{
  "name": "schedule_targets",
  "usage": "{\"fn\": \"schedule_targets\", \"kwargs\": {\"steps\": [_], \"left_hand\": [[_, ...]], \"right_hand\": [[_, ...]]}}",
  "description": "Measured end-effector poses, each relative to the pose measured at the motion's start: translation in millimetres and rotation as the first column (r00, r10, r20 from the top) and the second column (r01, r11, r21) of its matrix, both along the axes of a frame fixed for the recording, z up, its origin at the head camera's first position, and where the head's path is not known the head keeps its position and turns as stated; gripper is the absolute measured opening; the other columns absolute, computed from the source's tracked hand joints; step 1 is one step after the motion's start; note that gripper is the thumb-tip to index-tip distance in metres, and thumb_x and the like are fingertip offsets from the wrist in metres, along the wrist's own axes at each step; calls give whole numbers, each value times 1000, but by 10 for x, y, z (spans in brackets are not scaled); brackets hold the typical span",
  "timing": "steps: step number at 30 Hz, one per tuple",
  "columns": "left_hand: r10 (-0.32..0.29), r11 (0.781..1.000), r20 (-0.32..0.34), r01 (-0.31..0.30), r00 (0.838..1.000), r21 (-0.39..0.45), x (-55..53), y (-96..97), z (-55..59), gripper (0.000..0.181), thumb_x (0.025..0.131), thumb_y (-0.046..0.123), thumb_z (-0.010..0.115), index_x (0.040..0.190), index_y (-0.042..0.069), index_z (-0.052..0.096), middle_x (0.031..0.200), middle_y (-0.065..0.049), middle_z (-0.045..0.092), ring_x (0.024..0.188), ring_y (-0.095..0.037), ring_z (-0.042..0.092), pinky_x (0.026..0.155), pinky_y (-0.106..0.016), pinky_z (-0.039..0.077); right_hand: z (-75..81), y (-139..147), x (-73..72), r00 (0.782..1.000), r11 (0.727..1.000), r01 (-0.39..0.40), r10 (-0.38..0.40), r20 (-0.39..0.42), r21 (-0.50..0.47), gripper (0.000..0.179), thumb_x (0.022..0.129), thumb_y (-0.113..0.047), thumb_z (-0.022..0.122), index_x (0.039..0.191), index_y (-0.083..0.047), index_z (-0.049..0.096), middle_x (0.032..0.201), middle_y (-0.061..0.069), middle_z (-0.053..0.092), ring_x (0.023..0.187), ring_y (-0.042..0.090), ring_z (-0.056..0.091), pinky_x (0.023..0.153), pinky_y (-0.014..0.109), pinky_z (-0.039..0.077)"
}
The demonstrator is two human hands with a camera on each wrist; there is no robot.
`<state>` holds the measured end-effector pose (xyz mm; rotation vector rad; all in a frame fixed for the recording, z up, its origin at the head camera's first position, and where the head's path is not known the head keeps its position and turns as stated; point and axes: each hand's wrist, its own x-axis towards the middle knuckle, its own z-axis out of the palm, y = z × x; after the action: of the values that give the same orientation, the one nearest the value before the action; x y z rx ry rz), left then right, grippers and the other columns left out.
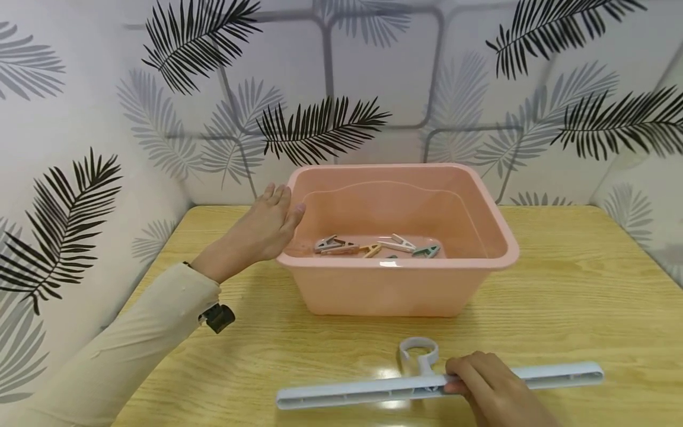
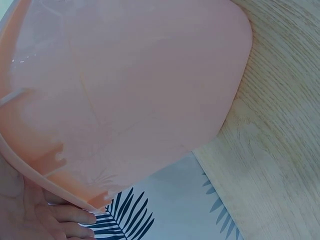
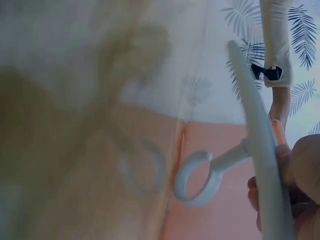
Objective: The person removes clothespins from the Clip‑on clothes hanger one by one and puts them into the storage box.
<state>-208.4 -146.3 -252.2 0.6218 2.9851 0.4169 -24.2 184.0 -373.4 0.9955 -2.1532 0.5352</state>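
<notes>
A pink plastic basin (image 1: 384, 290) stands on the table, with several clothespins (image 1: 341, 249) lying on its floor. My left hand (image 1: 269, 225) rests against the basin's left rim, fingers straight and thumb apart from them. In the left wrist view, the fingers (image 2: 72, 213) lie along the underside of that rim. In front of the basin, my right hand (image 1: 493, 385) grips a pale plastic hanger (image 1: 347, 392) near the middle of its long bar. The hanger's round hook (image 3: 197, 180) points toward the basin; part of the bar is hidden behind the hand.
The wood-grain table (image 1: 576, 284) extends on both sides of the basin. A white wall covering (image 1: 373, 65) with leaf prints stands behind it and along the sides. A black clip-like device (image 1: 217, 317) hangs at my left sleeve.
</notes>
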Motion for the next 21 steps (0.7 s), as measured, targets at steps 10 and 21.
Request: {"fn": "schedule_targets", "kwargs": {"steps": [10,21], "left_hand": [[11,1000,2,-11,1000,-6,-7,-4,-4,66,106,38,18,148,-13,9,155,-29,8,145,-41,-2,117,-48,5],[8,1000,-7,-8,1000,-12,-6,-11,-7,67,106,38,18,147,-13,9,155,-30,9,145,-42,-2,117,-47,5]], "right_hand": [[-94,-14,-41,998,1000,-23,23,58,-17,37,103,-32,39,91,-6,64,88,-5,59,73,10,55,67,13,45],[-168,-62,-160,998,996,-12,6,68,92,44,102,-41,35,91,-10,64,83,-6,59,71,9,58,63,16,47]]}}
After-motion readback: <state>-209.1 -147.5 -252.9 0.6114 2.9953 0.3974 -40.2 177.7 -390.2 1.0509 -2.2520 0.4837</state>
